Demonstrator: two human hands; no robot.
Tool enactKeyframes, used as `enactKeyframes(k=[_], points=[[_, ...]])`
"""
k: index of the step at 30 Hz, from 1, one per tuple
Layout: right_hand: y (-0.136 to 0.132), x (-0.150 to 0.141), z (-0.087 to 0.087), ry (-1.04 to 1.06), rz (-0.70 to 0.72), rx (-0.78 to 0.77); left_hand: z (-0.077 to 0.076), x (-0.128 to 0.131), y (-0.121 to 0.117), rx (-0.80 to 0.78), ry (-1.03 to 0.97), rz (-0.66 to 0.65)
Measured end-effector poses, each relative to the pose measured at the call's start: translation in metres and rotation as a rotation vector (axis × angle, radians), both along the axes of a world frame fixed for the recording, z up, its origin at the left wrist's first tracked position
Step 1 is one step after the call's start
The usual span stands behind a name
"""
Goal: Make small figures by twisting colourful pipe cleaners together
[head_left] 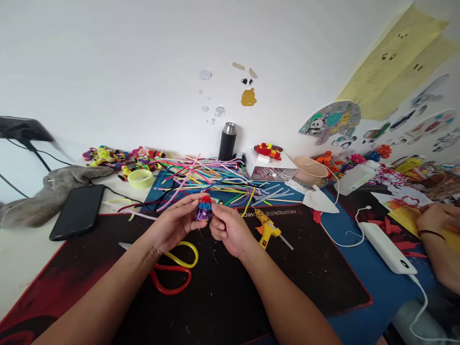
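A small fuzzy pipe-cleaner figure (204, 211), red on top with blue and purple below, is held up over the dark mat (215, 306). My left hand (177, 221) grips it from the left between thumb and fingers. From the other side, the thumb and curled fingers of my right hand (230, 227) pinch its edge. Beneath my left wrist lie scissors (171, 290) with one red and one yellow handle; my forearm covers part of them. A yellow hot glue gun (266, 233) with a glue stick in it rests right of my right hand.
Loose pipe cleaners (204, 175) are heaped behind my hands, before a black thermos (227, 143). A phone (78, 211) and a tape roll (140, 178) lie left. Rightward are a white box (271, 167), a cabled power strip (386, 247) and another person's hand (436, 218).
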State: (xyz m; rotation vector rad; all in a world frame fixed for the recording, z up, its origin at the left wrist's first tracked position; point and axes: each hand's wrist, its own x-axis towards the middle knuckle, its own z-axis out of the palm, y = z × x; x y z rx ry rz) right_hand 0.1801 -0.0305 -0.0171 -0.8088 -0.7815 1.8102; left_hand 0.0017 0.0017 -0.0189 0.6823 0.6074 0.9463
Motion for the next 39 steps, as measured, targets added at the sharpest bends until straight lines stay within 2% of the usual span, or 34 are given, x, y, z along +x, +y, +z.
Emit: enactKeyframes(k=[6, 12, 29, 32, 36, 39], points=[[0.001, 0.002, 0.002, -0.009, -0.024, -0.001, 0.004, -0.003, -0.004, 0.122, -0.039, -0.087], [0.002, 0.003, -0.001, -0.013, -0.038, 0.005, 0.01, 0.002, -0.009, 0.236, 0.064, -0.1], [0.001, 0.001, -0.001, -0.079, -0.068, 0.027, 0.008, 0.007, -0.007, 0.317, 0.202, 0.061], [0.002, 0.002, -0.002, -0.073, -0.088, 0.034, 0.005, 0.006, -0.006, 0.401, 0.274, 0.095], [0.002, 0.002, -0.003, -0.079, -0.087, 0.061, 0.003, 0.006, -0.008, 0.55, 0.49, 0.146], [0.002, 0.001, -0.003, -0.105, -0.071, 0.081, 0.003, 0.007, -0.01, 0.59, 0.558, 0.157]])
